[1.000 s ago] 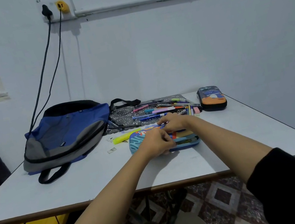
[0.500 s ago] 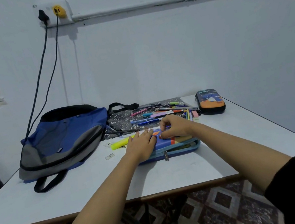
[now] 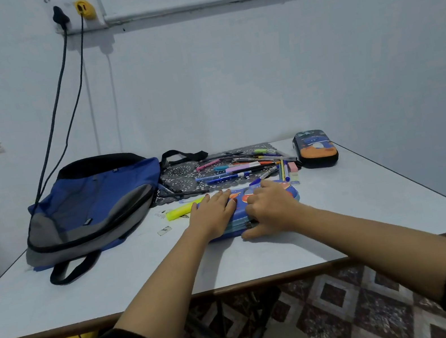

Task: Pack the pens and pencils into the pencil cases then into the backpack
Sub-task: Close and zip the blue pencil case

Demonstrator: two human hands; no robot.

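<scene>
A blue patterned pencil case (image 3: pixel 239 202) lies closed on the white table (image 3: pixel 370 202) in front of me. My left hand (image 3: pixel 213 215) rests flat on its lid, fingers spread. My right hand (image 3: pixel 270 208) curls over the case's right half, fingers and thumb pinched at the zip on its front edge. Behind the case, several loose pens and pencils (image 3: pixel 242 167) lie on a dark patterned mat (image 3: pixel 181 173). A yellow highlighter (image 3: pixel 180 210) sits left of the case. The blue and grey backpack (image 3: pixel 93 203) lies flat at the left. A second, black and orange pencil case (image 3: pixel 315 148) stands closed at the back right.
Two black cables (image 3: pixel 56 108) run from a wall socket down behind the backpack. A small paper scrap (image 3: pixel 164 230) lies near the highlighter. Erasers (image 3: pixel 292 167) sit by the pens. The table's right and front edges drop to a tiled floor.
The blue case's lid, open a second ago, now lies shut. My left hand flattened on top of it. My right hand moved from the far edge to the zip at the front.
</scene>
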